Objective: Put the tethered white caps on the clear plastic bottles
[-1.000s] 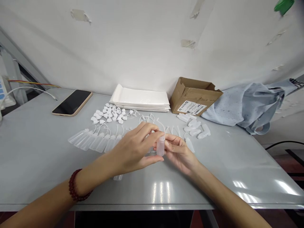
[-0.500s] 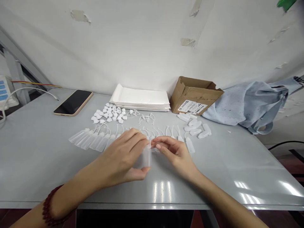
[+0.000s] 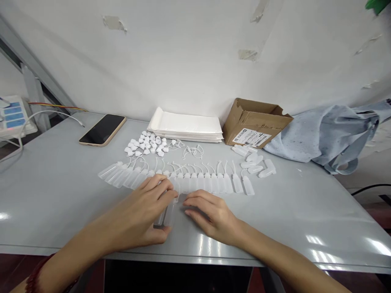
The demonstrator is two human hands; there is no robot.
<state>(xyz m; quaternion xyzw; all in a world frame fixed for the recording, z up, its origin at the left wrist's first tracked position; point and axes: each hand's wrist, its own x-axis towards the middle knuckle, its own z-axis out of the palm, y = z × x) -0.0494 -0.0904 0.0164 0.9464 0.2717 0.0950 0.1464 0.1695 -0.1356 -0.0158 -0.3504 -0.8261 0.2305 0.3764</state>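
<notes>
Head view, looking down on a grey table [image 3: 51, 203]: the left hand [image 3: 137, 213] is closed around a translucent plastic bottle [image 3: 168, 213], with the fingers curled over it and the thumb out of sight. The bottle sits just in front of a long row of small plastic dropper bottles [image 3: 198, 183], and whether it touches the table is hard to tell. The right hand [image 3: 210, 215] is open and palm down, with its slightly curved fingers [image 3: 195, 207] just beside that bottle, gripping nothing. A beaded bracelet [image 3: 36, 276] circles the left wrist.

Behind the row lie a cluster of small white caps [image 3: 146, 142], thin white looped tethers [image 3: 192, 151], and a stack of white padded mailers [image 3: 185, 126]. Farther behind it and to the right stands a torn cardboard box [image 3: 255, 124]. Loose bottles [image 3: 255, 165] lie off the row's right end, a pale blue cloth bag [image 3: 324, 138] beyond them. Behind its left end lies a smartphone [image 3: 102, 130].
</notes>
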